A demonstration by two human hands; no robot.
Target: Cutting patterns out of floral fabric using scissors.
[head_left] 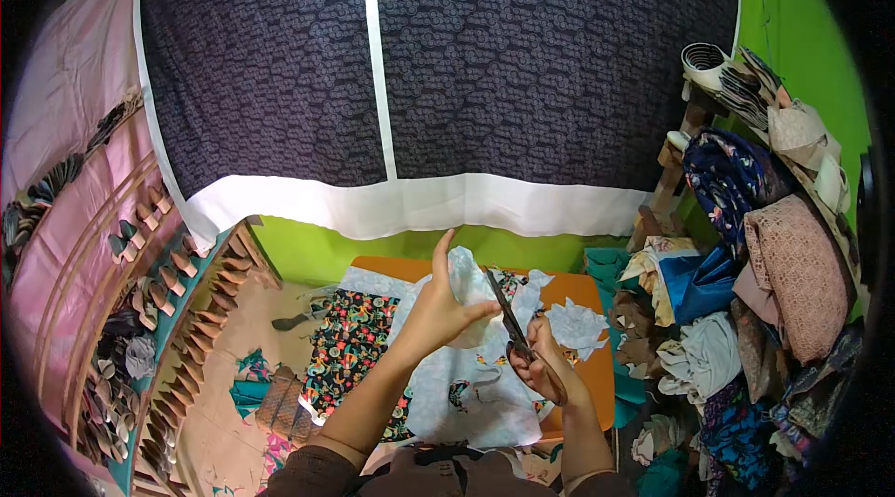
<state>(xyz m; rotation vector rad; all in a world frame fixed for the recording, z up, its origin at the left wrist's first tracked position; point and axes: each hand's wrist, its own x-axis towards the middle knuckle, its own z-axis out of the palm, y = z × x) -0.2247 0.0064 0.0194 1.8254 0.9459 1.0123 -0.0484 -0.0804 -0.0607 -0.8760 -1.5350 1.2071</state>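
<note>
Left of the orange table [601, 371], a rack [164, 340] with rows of pointed shoe-like forms [203, 331]; on the table's left side, black floral cloth [350, 338]; above the table's middle, the left hand [444, 310] holding up a pale sheet [472, 283], thumb pressed across it, index finger raised; over the table, dark scissors [506, 307], blades up beside the sheet; the right hand [541, 352], fingers curled around the handles; on the table's right side, a white scrap [576, 324]; right of the table, heaped fabrics [794, 269].
</note>
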